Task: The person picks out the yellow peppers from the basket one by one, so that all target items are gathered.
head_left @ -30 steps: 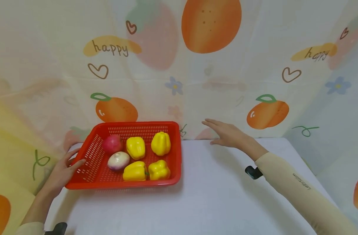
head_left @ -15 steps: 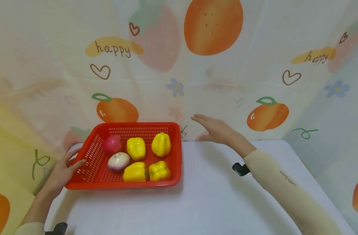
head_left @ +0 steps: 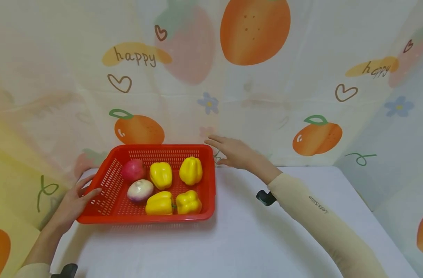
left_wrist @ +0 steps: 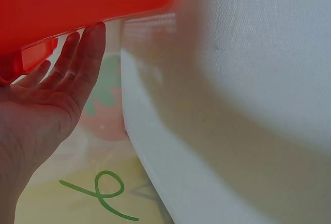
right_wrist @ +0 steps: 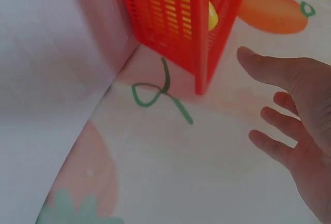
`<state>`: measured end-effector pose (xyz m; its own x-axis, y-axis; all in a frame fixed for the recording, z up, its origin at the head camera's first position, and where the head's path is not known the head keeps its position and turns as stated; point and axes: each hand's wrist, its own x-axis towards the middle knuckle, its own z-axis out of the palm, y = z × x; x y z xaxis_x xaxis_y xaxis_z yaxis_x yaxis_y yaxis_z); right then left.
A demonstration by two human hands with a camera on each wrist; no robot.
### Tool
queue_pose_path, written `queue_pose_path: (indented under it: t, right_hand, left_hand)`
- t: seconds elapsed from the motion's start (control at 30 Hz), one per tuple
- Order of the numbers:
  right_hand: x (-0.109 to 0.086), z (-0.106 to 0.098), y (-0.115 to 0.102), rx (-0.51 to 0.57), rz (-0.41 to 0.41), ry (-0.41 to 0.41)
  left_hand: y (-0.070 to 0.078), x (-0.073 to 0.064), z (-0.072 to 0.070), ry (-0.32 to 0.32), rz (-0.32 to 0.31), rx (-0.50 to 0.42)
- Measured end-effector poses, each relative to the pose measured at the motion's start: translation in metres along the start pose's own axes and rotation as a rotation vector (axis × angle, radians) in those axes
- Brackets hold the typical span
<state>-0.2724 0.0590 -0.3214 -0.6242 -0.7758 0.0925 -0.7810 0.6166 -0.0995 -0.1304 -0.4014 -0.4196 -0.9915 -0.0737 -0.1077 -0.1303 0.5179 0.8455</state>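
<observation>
A red plastic basket (head_left: pixel 149 219) with slotted walls stands on the table's left part. It holds several yellow bell peppers (head_left: pixel 160 175), a round dark pink fruit or vegetable (head_left: pixel 133 170) and a white-and-purple rounded one (head_left: pixel 140 190). My left hand (head_left: pixel 70 206) grips the basket's left rim, thumb over the top and fingers against the outer side; in the left wrist view the fingertips (left_wrist: pixel 95 32) lie right at the rim's underside. Beside the basket's back right corner, my right hand (head_left: pixel 236 153) hovers with fingers spread, holding nothing. The right wrist view shows its thumb (right_wrist: pixel 264 66) apart from the basket.
The white-covered table (head_left: pixel 239 239) reaches forward to a printed cloth backdrop (head_left: pixel 260 116), which also rises at both sides. Black wrist-worn devices (head_left: pixel 266 197) sit at both wrists.
My right hand has moved left across the table's far side, up to the basket's back right corner. The left hand and the basket have stayed in place.
</observation>
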Motion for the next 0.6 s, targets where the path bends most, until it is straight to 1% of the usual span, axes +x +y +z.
queue_pose_path:
  t: [0.07,0.3,0.37,0.5,0.6]
  right_hand:
    - [0.006,0.002,-0.005,0.006,-0.019,-0.005]
    - [0.031,0.009,-0.028,0.005,-0.006,-0.083]
    - [0.037,0.012,-0.034,-0.006,-0.016,-0.1]
    - [0.044,0.015,-0.041,-0.044,-0.044,-0.112]
    - [0.045,0.018,-0.044,-0.065,-0.047,-0.112]
  left_hand:
    - [0.001,0.0,0.0,-0.003,-0.001,-0.003]
    - [0.001,-0.001,-0.001,0.007,0.012,0.014]
    - [0.001,-0.001,-0.001,0.007,0.012,0.017]
    - [0.002,-0.001,0.0,0.009,0.016,0.02]
    - [0.003,0.0,0.0,0.013,0.022,0.031]
